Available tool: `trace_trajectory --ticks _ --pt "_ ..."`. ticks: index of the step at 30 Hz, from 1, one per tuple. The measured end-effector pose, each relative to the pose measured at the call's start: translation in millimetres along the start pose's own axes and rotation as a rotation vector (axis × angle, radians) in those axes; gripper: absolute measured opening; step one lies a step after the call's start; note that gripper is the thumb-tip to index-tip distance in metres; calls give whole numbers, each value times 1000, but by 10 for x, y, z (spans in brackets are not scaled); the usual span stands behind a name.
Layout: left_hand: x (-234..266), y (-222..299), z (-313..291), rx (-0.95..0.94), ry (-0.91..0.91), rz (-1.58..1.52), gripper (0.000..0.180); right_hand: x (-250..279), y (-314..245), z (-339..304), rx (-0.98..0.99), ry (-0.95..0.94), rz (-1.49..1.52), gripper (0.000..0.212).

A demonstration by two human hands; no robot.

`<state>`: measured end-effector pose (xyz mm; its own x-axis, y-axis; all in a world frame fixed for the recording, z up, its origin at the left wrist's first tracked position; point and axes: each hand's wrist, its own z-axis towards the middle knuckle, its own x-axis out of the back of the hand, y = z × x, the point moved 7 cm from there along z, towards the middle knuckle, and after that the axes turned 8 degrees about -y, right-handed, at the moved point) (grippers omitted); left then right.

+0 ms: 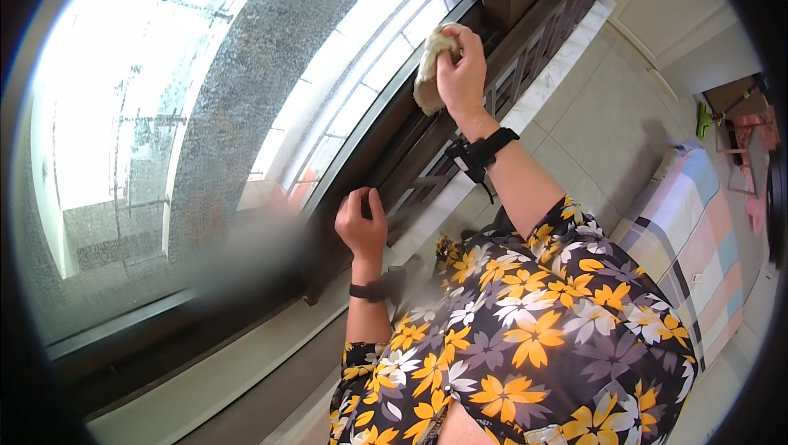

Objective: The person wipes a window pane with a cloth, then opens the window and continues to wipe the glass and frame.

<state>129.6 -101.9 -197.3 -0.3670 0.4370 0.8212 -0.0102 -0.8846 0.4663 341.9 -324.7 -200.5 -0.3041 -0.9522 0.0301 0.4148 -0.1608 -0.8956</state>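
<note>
My right hand is closed on a folded, off-white cloth, which it holds against the dark window frame at the upper middle. Lower and to the left, my left hand has its fingers curled at the dark frame's edge, seemingly gripping it; the fingertips are partly hidden. The large window pane beside both hands looks speckled and streaked. Each wrist wears a black strap, with a small device on the right one.
Dark railings run along a pale marble ledge beyond my right hand. A bed or bench with a checked cover stands at the right. Farther back are a green-headed broom and pink items. A blurred patch covers the lower left.
</note>
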Motion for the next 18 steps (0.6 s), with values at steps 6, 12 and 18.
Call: trace_trajectory --ticks 6,12,18 --pt "37 -59 -12 17 -8 31 11 -484 -625 -519 83 -138 105 31" --pt "88 -290 -85 228 163 -265 19 -379 -762 -490 244 -244 57 30" --pt "174 -471 -194 346 255 -384 17 7 -130 151 -15 52 -21 26"
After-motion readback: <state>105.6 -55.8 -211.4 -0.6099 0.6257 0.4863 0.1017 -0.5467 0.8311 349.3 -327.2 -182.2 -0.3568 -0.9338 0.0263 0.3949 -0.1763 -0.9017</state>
